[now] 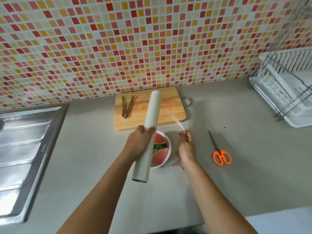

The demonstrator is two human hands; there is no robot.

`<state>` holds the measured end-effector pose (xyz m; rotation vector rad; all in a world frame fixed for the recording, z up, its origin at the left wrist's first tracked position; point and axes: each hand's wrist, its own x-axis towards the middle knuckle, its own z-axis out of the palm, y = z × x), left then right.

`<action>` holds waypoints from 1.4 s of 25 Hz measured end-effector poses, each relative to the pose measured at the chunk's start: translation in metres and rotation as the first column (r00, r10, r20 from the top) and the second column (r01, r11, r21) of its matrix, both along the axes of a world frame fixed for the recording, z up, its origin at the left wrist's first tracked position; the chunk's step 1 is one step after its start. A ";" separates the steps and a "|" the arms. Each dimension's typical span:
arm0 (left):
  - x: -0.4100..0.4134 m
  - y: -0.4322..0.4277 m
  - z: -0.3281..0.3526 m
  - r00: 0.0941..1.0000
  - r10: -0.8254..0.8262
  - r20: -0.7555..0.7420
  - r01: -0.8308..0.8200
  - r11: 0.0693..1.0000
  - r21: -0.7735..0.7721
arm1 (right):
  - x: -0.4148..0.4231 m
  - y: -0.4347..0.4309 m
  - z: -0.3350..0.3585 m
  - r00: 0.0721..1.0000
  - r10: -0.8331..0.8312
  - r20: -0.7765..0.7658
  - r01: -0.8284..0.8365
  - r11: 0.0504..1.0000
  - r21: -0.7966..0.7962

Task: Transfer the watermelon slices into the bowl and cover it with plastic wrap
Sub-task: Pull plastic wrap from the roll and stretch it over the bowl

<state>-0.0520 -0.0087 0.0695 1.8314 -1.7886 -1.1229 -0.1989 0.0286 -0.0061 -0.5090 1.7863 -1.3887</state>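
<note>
Holding wrap roll (150,132) in left hand (140,141) grip, over bowl (166,159); right hand (185,146) pinching film (177,123)

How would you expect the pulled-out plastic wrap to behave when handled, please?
Probably floppy and clingy: the film bunches into a strand where the right hand pinches it. Likely very light, slackening unless the roll in the left hand pulls it taut.

On the worktop (236,166) the bowl (168,153) holding watermelon slices (159,155) sits before the cutting board (170,107) bearing tongs (127,106), scissors (219,152) to its right, sink (22,149) far left.
</note>
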 end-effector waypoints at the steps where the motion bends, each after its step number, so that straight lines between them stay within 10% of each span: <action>1: 0.000 -0.002 0.001 0.997 -0.015 0.070 0.018 0.998 -0.052 | -0.002 -0.002 -0.002 1.000 -0.010 0.000 0.010 1.000 0.004; 35: 0.022 0.036 -0.025 0.951 0.292 0.103 -0.291 0.956 -0.023 | -0.024 0.009 -0.046 0.941 0.237 -0.241 -0.200 0.966 0.166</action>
